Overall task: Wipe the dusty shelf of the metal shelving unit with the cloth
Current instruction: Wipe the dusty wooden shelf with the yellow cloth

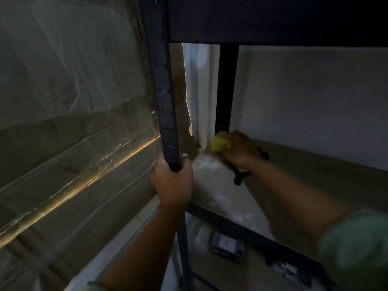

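Cardboard (63,143) wrapped in clear plastic fills the left side. Just right of it stands the dark front post (163,91) of the shelving unit, and the left hand (173,183) has its fingers curled round that post. Further right lies the pale, dusty shelf (222,185), with the right hand (237,150) at its back corner beside the rear post (226,87), gripping a yellow cloth (219,143) pressed to the shelf. A black strap (241,175) circles that wrist. Below sits a small grey box (227,246).

Cloth (219,143) mostly hidden under blurred right hand (237,150); sleeve (357,248) cut off (bottom-right), v. blurry.
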